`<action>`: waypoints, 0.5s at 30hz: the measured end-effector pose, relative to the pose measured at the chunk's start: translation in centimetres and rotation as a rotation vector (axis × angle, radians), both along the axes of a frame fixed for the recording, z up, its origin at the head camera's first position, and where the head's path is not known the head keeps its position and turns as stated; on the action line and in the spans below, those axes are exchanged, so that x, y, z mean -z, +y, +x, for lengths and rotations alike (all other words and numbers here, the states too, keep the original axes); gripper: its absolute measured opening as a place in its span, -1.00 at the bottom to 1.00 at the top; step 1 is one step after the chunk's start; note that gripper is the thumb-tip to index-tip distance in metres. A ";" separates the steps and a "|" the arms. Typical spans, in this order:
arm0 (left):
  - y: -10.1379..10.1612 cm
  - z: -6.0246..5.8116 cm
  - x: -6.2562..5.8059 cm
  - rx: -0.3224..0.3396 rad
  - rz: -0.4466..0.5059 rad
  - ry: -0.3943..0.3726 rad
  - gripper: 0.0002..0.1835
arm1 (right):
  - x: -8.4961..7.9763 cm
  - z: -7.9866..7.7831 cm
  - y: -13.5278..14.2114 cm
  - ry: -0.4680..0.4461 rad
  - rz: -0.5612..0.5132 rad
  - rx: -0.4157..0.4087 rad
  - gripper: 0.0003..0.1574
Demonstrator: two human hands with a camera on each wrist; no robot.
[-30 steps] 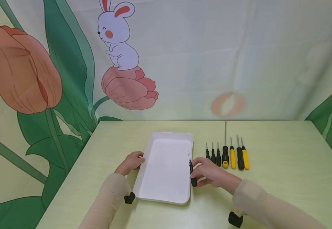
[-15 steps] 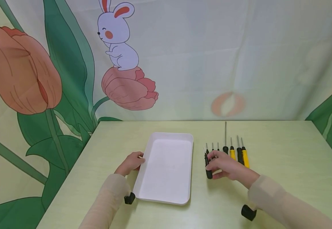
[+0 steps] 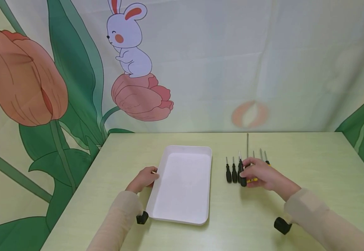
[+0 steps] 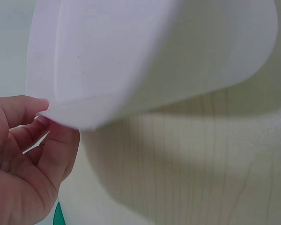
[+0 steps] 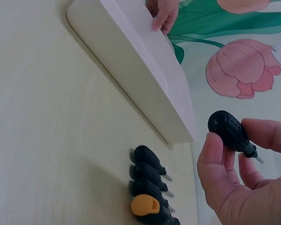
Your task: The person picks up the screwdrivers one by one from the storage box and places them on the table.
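Observation:
My left hand (image 3: 144, 179) pinches the left rim of a white rectangular tray (image 3: 179, 184), thumb on top and fingers beneath in the left wrist view. The tray holds nothing. A small black screwdriver (image 3: 243, 176) is held between the thumb and fingertips of my right hand (image 3: 260, 174), tip pointing away. In the right wrist view this screwdriver (image 5: 227, 130) hangs above the table. My right hand is over a row of screwdrivers and hides several handles. Black ones (image 3: 228, 176) lie at the row's left end; a long shaft (image 3: 247, 144) sticks out behind the hand.
The pale wooden table (image 3: 320, 181) ends at a printed curtain (image 3: 201, 69) with tulips and a rabbit. In the right wrist view, a screwdriver with a yellow handle end (image 5: 145, 205) lies beside several black ones (image 5: 147, 173).
My right hand has moved right with the screwdriver, from the tray's right rim to over the row. The left hand and the tray have stayed in place.

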State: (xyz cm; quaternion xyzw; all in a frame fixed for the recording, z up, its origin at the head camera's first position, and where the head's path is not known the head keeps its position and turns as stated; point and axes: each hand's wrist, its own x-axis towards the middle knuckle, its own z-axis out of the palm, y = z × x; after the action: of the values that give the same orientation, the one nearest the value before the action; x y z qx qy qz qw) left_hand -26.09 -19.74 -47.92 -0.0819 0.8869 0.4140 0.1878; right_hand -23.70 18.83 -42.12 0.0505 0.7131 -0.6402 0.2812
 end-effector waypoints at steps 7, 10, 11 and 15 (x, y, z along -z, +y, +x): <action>0.1 0.0 -0.1 0.001 -0.001 0.003 -0.72 | -0.3 -0.5 1.7 0.021 0.013 0.010 -0.52; 0.1 0.0 -0.1 -0.002 -0.001 -0.002 -0.72 | -0.5 -0.8 2.4 0.021 0.019 0.021 -0.49; 0.1 0.1 -0.2 -0.002 -0.002 -0.002 -0.72 | -0.5 -0.8 2.6 0.021 0.025 0.025 -0.48; 0.1 0.1 -0.2 -0.004 0.000 -0.003 -0.72 | -0.5 -1.2 3.6 0.016 0.043 0.046 -0.51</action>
State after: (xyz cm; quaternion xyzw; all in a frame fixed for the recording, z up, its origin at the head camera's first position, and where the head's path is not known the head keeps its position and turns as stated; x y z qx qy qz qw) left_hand -26.02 -19.63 -47.72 -0.0843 0.8865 0.4141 0.1883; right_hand -24.90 22.40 -41.59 0.0680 0.7277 -0.6312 0.2597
